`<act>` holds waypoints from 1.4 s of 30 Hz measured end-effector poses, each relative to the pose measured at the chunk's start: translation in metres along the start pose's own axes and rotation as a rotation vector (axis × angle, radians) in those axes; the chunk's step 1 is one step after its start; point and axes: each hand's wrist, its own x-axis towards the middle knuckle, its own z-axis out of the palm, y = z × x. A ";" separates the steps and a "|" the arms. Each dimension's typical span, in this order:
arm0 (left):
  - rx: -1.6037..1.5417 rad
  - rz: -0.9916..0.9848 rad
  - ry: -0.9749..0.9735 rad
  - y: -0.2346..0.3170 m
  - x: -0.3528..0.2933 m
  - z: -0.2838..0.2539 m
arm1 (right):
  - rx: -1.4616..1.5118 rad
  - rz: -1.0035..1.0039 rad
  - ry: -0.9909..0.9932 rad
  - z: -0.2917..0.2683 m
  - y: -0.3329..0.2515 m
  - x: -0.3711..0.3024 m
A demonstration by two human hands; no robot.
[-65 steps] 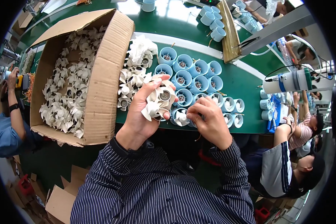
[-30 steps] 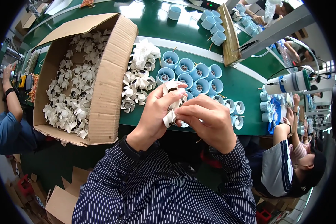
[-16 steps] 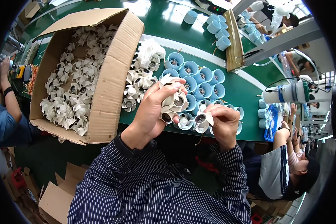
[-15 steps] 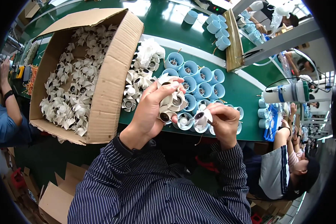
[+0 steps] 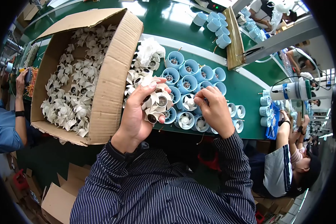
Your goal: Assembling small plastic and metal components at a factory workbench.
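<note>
Since the previous frame, the right hand [image 5: 214, 108] has moved up and leftward over the blue cups [image 5: 180, 56], the left hand [image 5: 135, 119] has drawn back toward the one big cardboard box [image 5: 112, 76], and a single far cup [image 5: 200, 19] has come closer to the group by the wooden board [image 5: 236, 44].

Head view: the left hand grasps a bunch of white fans [image 5: 161, 101], at least three of them. The right hand's fingers are curled beside a cup with a fan inside; whether they pinch anything, I cannot tell. At least seven nearby cups show bare motors [image 5: 186, 84], and at least six hold a fan. Loose fans too many to count lie in the box, with a smaller heap [image 5: 132, 80] just beside it, next to one plastic bag [image 5: 149, 50].
</note>
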 end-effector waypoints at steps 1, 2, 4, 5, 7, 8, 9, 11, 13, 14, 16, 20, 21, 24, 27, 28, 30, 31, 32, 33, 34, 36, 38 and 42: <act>0.003 -0.001 0.000 0.001 0.000 0.000 | -0.016 0.002 -0.008 -0.001 -0.001 0.000; 0.005 -0.002 -0.002 0.001 0.000 0.000 | -0.015 0.002 -0.008 0.000 -0.003 0.001; 0.008 -0.003 -0.002 0.001 0.000 -0.001 | 0.025 -0.009 0.027 0.002 -0.010 0.003; 0.027 -0.005 0.001 0.000 0.000 -0.002 | 0.044 -0.014 0.044 0.002 -0.013 0.004; 0.064 -0.008 0.008 -0.002 0.001 -0.002 | -0.038 -0.044 0.016 0.000 -0.017 0.005; 0.064 -0.006 0.009 -0.002 0.000 -0.001 | -0.118 -0.076 -0.012 -0.001 -0.019 0.006; 0.089 0.004 0.009 -0.002 0.000 0.000 | -0.197 -0.109 -0.039 -0.001 -0.020 0.007; 0.137 0.022 0.009 -0.001 0.000 0.002 | -0.249 -0.127 -0.048 0.001 -0.023 0.008; 0.144 0.023 0.008 0.000 -0.002 0.003 | -0.356 -0.158 -0.068 0.002 -0.024 0.007; 0.149 0.022 0.007 0.000 -0.002 0.003 | -0.356 -0.160 -0.068 0.001 -0.027 0.006; 0.154 0.022 0.007 0.001 -0.004 0.003 | -0.175 -0.176 -0.014 -0.007 -0.039 0.004; 0.144 0.000 -0.002 0.000 -0.009 -0.001 | 0.067 -0.321 0.062 -0.008 -0.067 -0.002; 0.119 -0.018 -0.018 0.000 -0.009 -0.003 | 0.136 -0.383 0.088 -0.007 -0.072 -0.003; 0.068 -0.053 -0.047 -0.002 -0.010 -0.005 | 0.009 -0.511 0.128 -0.004 -0.076 0.000; 0.065 -0.073 -0.065 -0.001 -0.013 -0.006 | -0.064 -0.590 0.175 -0.004 -0.080 -0.001; 0.065 -0.071 -0.061 0.000 -0.015 -0.006 | -0.076 -0.604 0.203 -0.005 -0.082 -0.001; 0.090 -0.083 -0.033 0.001 -0.017 -0.007 | -0.087 -0.613 0.229 -0.004 -0.082 -0.001; 0.103 -0.089 -0.020 0.002 -0.018 -0.007 | -0.055 -0.568 0.263 -0.003 -0.081 0.000; 0.103 -0.088 -0.016 0.003 -0.019 -0.009 | -0.022 -0.524 0.296 -0.002 -0.080 0.002; 0.117 -0.047 0.012 0.006 -0.021 -0.011 | 0.012 -0.479 0.329 -0.001 -0.079 0.003; 0.131 -0.006 0.040 0.008 -0.024 -0.014 | 0.016 -0.479 0.327 0.000 -0.077 0.003; 0.145 0.036 0.070 0.012 -0.028 -0.017 | 0.170 -0.239 0.129 0.000 -0.072 0.003; 0.153 0.064 0.086 0.014 -0.030 -0.020 | 0.242 -0.116 0.030 0.006 -0.069 0.003; 0.163 0.080 0.080 0.011 -0.029 -0.025 | 0.159 -0.188 -0.129 0.030 -0.059 0.002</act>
